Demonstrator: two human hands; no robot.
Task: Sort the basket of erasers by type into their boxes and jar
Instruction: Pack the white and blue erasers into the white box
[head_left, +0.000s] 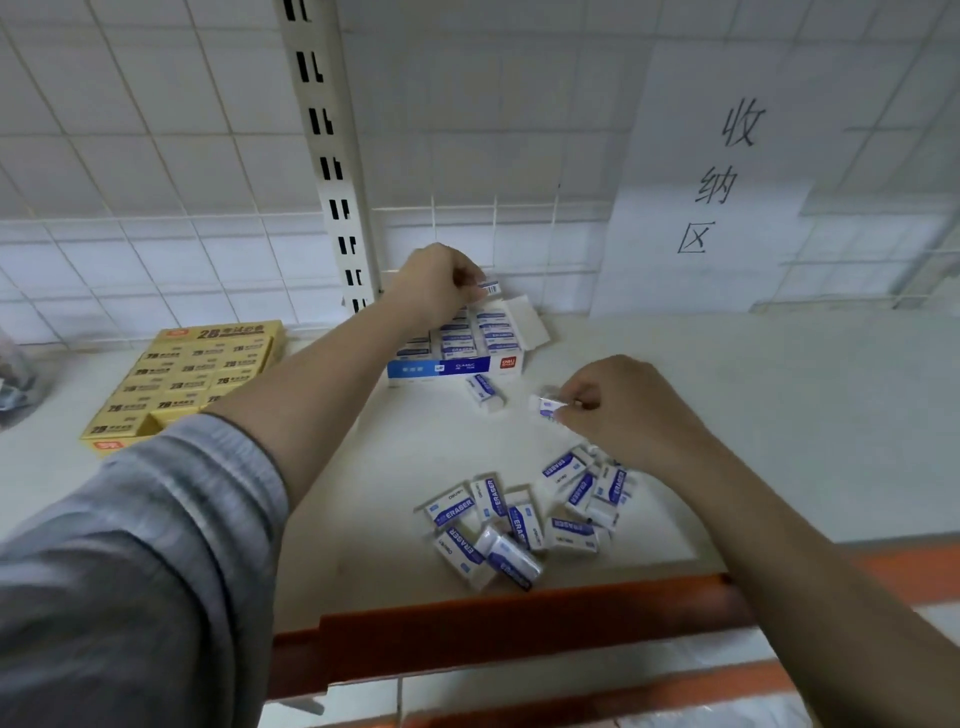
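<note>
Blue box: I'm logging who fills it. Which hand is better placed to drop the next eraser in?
Left. The left hand holds an eraser right above the blue box; the right hand pinches another in front of it.

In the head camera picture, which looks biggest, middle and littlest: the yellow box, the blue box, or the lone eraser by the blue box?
1. yellow box
2. blue box, partly hidden by the arm
3. lone eraser
</note>
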